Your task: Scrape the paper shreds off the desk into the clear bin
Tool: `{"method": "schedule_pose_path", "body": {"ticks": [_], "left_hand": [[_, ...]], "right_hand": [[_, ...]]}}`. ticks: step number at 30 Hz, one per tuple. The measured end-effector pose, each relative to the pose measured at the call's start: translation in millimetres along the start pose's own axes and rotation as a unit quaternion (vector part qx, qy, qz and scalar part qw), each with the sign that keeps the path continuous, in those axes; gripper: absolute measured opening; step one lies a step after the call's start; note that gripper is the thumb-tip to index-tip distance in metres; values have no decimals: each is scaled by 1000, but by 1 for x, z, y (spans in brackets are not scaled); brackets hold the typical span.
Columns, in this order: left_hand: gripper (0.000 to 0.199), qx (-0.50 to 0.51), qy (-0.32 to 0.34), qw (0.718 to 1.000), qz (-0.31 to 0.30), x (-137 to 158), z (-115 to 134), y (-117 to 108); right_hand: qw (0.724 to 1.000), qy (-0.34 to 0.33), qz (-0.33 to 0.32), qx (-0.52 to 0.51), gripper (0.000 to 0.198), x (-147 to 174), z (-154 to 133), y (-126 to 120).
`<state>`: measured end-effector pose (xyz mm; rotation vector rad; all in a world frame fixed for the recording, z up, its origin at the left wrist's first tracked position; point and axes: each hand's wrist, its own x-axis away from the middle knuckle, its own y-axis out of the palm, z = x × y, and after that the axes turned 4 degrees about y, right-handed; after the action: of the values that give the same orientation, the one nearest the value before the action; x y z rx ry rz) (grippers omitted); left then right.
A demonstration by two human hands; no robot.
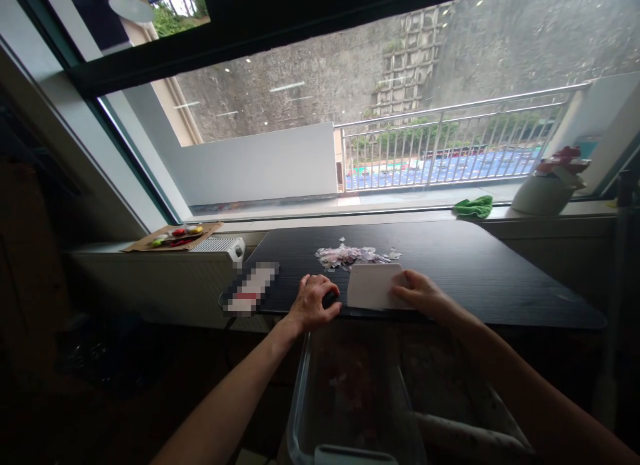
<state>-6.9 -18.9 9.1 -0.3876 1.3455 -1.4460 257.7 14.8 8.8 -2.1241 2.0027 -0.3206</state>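
Note:
My right hand (425,292) grips the right side of a flat white scraper (374,286), thumb in front. The scraper stands on edge near the front of the dark table (470,265), just before a pile of pale paper scraps (350,254). My left hand (314,302) rests at the table's front edge, left of the scraper, its fingers curled around a small dark object (330,298) that I cannot make out clearly. Below the edge, a clear plastic bin (299,412) holds some scraps, dimly seen.
A blurred-out flat item (253,288) lies at the table's left end. Colourful small things sit on cardboard (145,243) above the radiator (220,248). On the windowsill are a green cloth (474,207) and a white jug-like container (545,188). A window spans the back.

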Motion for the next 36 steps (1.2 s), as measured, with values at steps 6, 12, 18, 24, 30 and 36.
{"method": "schedule_pose_path", "body": {"ticks": [6,12,18,24,30,36], "left_hand": [[16,-3,2,1000,1,0,2,-1],[17,-3,-2,1000,-1,0,3,-2],[15,4,-1,1000,-3,0,4,-3],[18,6,-5,1000,-10,0,4,-3],[21,7,-4,1000,-11,0,4,-2],[21,2,-3,1000,-11,0,5,-3]], "right_hand": [[999,14,-13,-36,21,7,-4,1],[998,3,-36,-45,23,14,-5,-2],[1000,-19,17,1,19,14,6,-16],[1000,-17,9,12,15,16,10,-16],[1000,-15,-10,-1,17,18,8,-11],[999,3,-31,-45,25,22,5,-11]]}}
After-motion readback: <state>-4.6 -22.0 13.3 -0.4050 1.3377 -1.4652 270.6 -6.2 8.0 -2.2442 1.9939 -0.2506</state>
